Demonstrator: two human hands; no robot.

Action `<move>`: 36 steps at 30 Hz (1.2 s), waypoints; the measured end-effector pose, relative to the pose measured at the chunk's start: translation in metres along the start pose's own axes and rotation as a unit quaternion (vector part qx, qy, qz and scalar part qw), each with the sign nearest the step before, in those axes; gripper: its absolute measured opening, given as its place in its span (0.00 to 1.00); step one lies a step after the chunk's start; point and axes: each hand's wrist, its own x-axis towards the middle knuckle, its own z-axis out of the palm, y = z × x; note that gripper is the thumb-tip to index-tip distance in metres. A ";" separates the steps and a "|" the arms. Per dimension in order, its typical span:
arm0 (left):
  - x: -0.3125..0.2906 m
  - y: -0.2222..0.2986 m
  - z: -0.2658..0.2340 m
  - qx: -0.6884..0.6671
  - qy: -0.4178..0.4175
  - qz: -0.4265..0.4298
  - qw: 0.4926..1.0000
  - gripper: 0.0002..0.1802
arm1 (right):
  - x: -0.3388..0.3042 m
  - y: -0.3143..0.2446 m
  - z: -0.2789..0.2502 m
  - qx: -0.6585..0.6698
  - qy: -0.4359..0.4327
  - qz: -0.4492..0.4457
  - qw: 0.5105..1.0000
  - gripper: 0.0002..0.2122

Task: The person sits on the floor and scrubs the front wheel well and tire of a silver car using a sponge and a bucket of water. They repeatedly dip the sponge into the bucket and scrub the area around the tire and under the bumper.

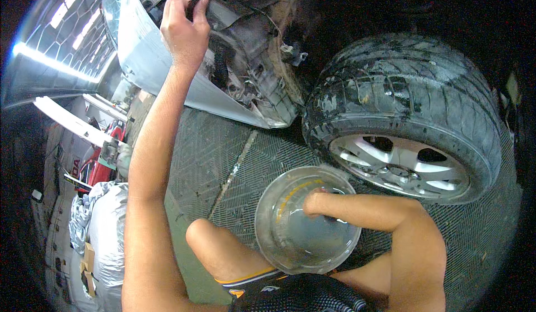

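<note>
My left hand (185,31) is raised at arm's length to the bared front end of a car, just inside a pale bumper (151,49). Its fingers and thumb are closed, with something dark between them that I cannot make out. Dusty metal and dark plastic parts (240,49) surround that hand. My right hand (317,203) reaches down into a round translucent tub (268,239) of water between my knees. Most of its fingers are hidden in the tub, so what they do does not show.
A wet tyre (402,83) on a silver wheel (402,167) stands close on the right of the tub. Ridged grey floor mats (206,139) lie underneath. White panels (70,119), red parts (100,169) and a silvery plastic-covered thing (109,228) are at the left.
</note>
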 end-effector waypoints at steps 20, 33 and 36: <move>-0.018 -0.006 0.004 -0.003 -0.018 0.134 0.991 0.09 | 0.000 0.003 0.001 0.031 0.045 -0.061 0.997 0.17; -0.207 0.121 -0.068 -0.265 -0.431 -0.292 0.811 0.10 | 0.014 -0.002 0.016 0.040 0.051 0.153 0.986 0.15; -0.196 0.131 -0.047 -0.469 -0.185 -0.522 0.688 0.11 | 0.012 0.008 0.029 0.044 0.035 0.094 0.994 0.17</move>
